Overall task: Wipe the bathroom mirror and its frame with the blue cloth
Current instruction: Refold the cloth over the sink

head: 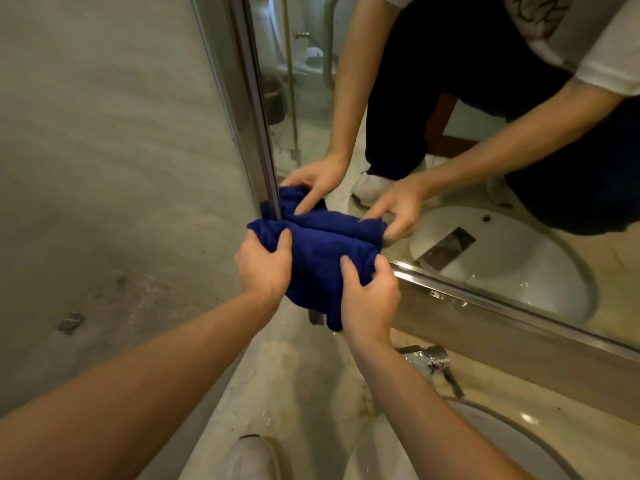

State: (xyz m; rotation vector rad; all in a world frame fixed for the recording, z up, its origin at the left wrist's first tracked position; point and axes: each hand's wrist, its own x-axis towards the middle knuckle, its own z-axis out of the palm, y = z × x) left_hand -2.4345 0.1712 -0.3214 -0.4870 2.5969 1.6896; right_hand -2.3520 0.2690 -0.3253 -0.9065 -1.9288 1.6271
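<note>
The dark blue cloth (322, 265) is bunched against the lower left corner of the mirror (381, 116), where the steel frame (256, 116) turns from its upright side to its bottom rail. My left hand (265, 268) grips the cloth's left end, thumb on top. My right hand (369, 299) grips its right end, fingers curled round the fabric. Part of the cloth hangs below the corner. The glass reflects both hands, the cloth and a crouching person.
The frame's bottom rail (502, 306) runs to the right. Below it lie a marble counter (304, 393), a chrome tap (438, 365) and a white basin (467, 452). A beige tiled wall (104, 150) fills the left. A white shoe (251, 459) shows at the bottom.
</note>
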